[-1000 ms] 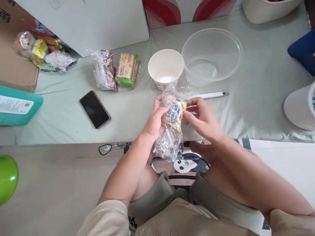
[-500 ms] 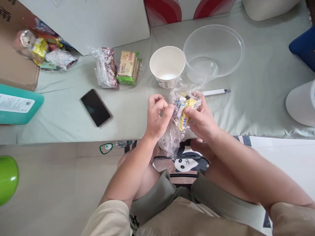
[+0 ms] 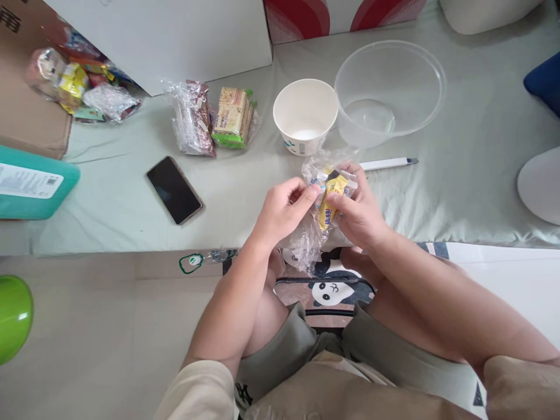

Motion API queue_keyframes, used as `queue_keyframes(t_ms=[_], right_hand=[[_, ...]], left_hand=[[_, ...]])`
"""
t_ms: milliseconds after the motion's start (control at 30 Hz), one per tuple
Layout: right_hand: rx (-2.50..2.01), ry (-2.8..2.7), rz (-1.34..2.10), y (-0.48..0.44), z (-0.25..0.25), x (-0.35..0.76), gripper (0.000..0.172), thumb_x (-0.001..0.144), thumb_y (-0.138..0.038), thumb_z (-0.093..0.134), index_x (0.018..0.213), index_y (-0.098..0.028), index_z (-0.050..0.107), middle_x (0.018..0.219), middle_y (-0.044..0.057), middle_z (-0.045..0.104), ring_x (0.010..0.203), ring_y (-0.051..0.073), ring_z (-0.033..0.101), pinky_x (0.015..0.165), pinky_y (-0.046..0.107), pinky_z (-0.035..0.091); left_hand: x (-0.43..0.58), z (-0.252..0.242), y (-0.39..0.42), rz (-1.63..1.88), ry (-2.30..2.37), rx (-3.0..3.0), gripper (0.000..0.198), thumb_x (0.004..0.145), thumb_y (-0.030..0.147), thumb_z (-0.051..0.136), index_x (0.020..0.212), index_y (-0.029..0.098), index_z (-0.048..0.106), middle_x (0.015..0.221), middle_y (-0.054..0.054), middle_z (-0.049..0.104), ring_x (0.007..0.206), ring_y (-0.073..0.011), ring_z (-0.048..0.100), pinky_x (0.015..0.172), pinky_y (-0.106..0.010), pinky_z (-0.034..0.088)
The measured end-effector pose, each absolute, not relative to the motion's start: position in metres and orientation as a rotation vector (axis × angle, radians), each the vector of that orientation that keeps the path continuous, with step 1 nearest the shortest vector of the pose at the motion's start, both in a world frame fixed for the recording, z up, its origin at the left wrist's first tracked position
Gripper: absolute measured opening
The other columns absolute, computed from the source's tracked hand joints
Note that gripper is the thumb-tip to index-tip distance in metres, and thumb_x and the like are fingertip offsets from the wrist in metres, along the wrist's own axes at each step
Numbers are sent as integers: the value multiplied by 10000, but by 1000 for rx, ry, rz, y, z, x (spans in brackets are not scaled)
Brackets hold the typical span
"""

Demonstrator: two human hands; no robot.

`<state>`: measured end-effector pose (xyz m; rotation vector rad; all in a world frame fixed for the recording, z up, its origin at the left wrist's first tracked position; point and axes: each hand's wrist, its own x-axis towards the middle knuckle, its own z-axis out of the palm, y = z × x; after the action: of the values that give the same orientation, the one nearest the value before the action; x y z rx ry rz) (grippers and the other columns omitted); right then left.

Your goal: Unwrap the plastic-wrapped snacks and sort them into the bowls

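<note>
My right hand (image 3: 362, 211) is closed round a crinkled clear plastic bag (image 3: 306, 242), its thumb pressing on a small yellow packet (image 3: 333, 198) with dark printing. From the left, my left hand (image 3: 282, 209) reaches to the bag, thumb and forefinger pinched at a small blue-and-white packet (image 3: 322, 188) that the fingers mostly hide. Just beyond the bag stands a white paper bowl (image 3: 301, 133). A large clear plastic tub (image 3: 420, 125) stands right beside it. Past my right fingertips lies a white-handled knife-like tool (image 3: 389, 164).
A phone (image 3: 175, 190), wrapped crackers (image 3: 233, 119) and a brown-and-clear package (image 3: 195, 119) lie on the left of the cloth-covered surface (image 3: 464, 192). Snacks spill from a cardboard box (image 3: 32, 131) at far left. A white box (image 3: 175, 41) stands behind; a white container (image 3: 542, 186) stands at right.
My left hand has moved right, its fingers now pinched at the bag's contents. The blue-and-white packet, plain to see before, is mostly covered. My right hand keeps its grip.
</note>
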<state>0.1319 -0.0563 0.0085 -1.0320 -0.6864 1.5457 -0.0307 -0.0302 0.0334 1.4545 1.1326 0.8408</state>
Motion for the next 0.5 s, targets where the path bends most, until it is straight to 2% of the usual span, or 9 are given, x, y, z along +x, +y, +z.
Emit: queue_keyframes(t_ms=[133,267,400,500], right_hand=[[-1052,-679,1567,-57,10,132,615,667,-365,857,1119,-342,442,888,-85,646,716,128,636,663,286,538],[-1025,-509,1617,-55,12,131,530,642,-364,783,1086,-316,498,997,-29,702,894,215,702,775,395,610],[-1027,-375,1802,-56,16,129,469,688,-525,651,1073,-260,612,1078,80,749,1048,339,719,819,542,627],[-1011,-368,1896,-57,18,129,503,736,-672,615,1032,-267,650,1031,88,762,1025,337,727,803,549,630]], left_hand=[[-33,32,-29,876,1060,1369,358,922,399,673,649,201,552,617,24,467,586,-112,413,556,-273,325],[-34,38,-22,1133,961,1034,403,903,365,699,605,200,485,582,32,420,548,-95,436,555,-249,392],[-34,60,-16,1151,904,780,503,927,461,654,603,210,362,569,32,353,500,-95,412,492,-240,397],[-36,75,-14,1163,892,721,542,905,526,638,606,213,311,564,27,312,489,-96,357,460,-242,349]])
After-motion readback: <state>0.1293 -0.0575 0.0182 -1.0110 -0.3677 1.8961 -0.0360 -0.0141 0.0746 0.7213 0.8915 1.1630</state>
